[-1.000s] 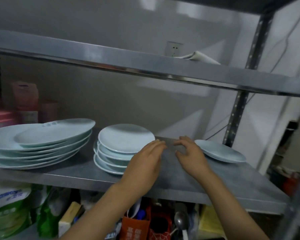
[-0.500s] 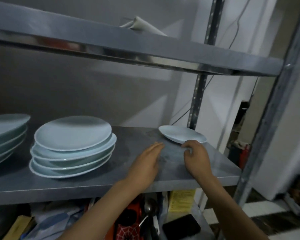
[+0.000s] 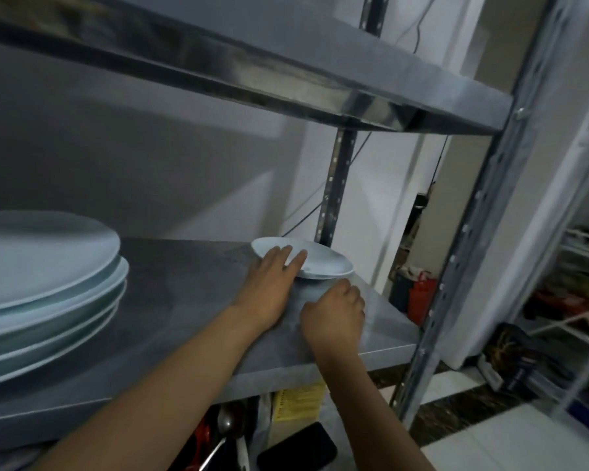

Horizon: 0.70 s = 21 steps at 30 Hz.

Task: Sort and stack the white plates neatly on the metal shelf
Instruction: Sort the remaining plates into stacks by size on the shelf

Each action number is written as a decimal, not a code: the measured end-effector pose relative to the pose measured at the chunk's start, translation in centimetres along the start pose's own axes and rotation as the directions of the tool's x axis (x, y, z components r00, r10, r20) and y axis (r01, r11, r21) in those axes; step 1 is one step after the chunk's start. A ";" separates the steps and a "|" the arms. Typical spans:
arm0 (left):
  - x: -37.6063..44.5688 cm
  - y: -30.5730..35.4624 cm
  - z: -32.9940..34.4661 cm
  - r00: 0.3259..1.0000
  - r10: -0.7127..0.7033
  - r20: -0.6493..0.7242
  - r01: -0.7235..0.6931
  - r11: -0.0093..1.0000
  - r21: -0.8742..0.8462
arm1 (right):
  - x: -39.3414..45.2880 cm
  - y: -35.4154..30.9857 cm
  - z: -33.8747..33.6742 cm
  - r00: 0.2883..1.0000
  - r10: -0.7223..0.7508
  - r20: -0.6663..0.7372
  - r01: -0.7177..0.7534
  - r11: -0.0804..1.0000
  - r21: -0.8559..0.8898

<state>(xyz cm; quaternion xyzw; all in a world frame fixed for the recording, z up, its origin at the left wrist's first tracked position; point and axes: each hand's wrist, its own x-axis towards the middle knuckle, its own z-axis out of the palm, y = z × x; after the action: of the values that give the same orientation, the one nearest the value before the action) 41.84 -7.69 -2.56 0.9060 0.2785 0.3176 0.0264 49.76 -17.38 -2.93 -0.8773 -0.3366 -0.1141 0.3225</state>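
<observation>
Both bare forearms reaching up and forward, side by side. Left hand (image 3: 272,283) flat, palm down, fingers (image 3: 283,254) stretched out and spread slightly, no grip closed. Right hand (image 3: 334,314) just beside it, lower, knuckles up, fingers curled loosely under, wrist bent.

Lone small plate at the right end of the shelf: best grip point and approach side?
Take the small plate by its near, raised rim, coming from the front. It lies flat on the shelf and its upturned edge overhangs, so fingers can slip under. The left hand already rests on that rim; the right hand sits just before it.
</observation>
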 end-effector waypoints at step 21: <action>-2.0 -1.1 -2.6 0.922 0.041 -0.386 -0.141 0.962 -0.233 | -0.5 -0.1 -0.3 0.964 -0.206 -0.165 0.227 0.967 0.115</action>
<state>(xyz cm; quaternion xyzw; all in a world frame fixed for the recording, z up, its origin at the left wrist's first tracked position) 38.51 -8.13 -1.84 0.8288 0.1921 0.5202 0.0744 49.32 -17.74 -2.89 -0.8005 -0.4119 -0.1925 0.3906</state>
